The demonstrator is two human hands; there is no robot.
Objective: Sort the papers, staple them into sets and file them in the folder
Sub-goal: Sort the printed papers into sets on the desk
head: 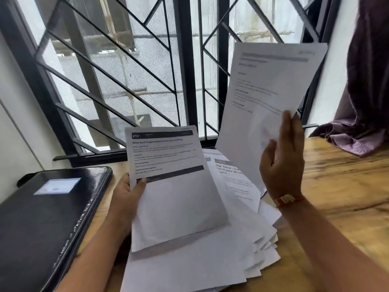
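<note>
**Sorting loose papers (248, 239) fanned on the worktop (341, 186), centre frame.**
Gripping the titled sheet (172, 186) in the left hand (126, 197), thumb on its edge; pinching the raised sheet (267, 87) in the right hand (282, 163) at upper right, tilting both faces up, probably for comparing headings. Lying shut at lower left, black folder (46, 224); crowding the right edge, purple curtain (366, 81); no stapler showing.
</note>
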